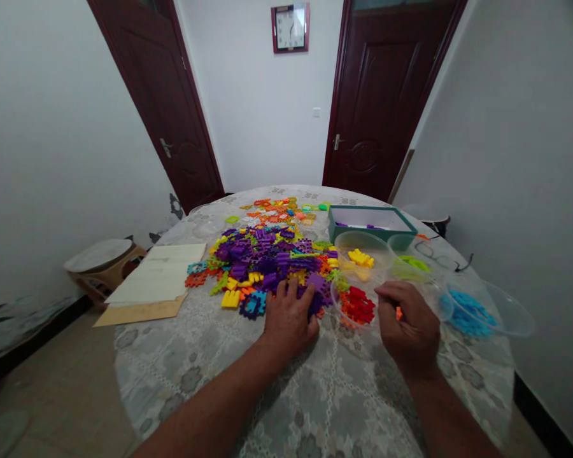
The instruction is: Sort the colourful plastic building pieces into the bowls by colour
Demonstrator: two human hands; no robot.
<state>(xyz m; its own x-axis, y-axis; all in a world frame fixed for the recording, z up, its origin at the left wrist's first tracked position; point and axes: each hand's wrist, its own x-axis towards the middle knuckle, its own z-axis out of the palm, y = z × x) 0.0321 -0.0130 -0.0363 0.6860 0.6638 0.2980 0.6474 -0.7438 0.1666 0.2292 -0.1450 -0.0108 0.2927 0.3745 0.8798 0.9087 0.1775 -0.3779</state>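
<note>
**Room:** white-walled corner with two dark red wooden doors [157, 102] [382, 95] and a square wall clock [290, 27] between them.

**Table:** round, under a patterned grey tablecloth [305, 407].

**Left of table:** a low stool [100, 267] stands by the wall. Pale sheets of paper [155, 273] lie on a tan folder [138, 312], set back from the pieces.

**Centre:** a heaped pile of interlocking plastic pieces [267, 261], mostly purple with mixed colours, and a flatter orange-heavy spread [277, 210] beyond it.

**Right of pile:** clear plastic bowls hold yellow pieces [363, 236], red pieces [337, 299], green pieces [413, 270] and blue pieces [510, 312]. One colour per bowl appears to keep the colours apart; the green bowl's contents are partly hazy, so that reading is tentative. A teal box [363, 208] sits behind them, with a few purple pieces inside. Eyeglasses [442, 257] lie near the green bowl.

**Left hand [291, 318]:** open, fingers spread, pressing on the near edge of the pile.

**Right hand [408, 324]:** curled, fingers pinching a small orange piece [399, 313], held just beside the red-piece bowl.
</note>
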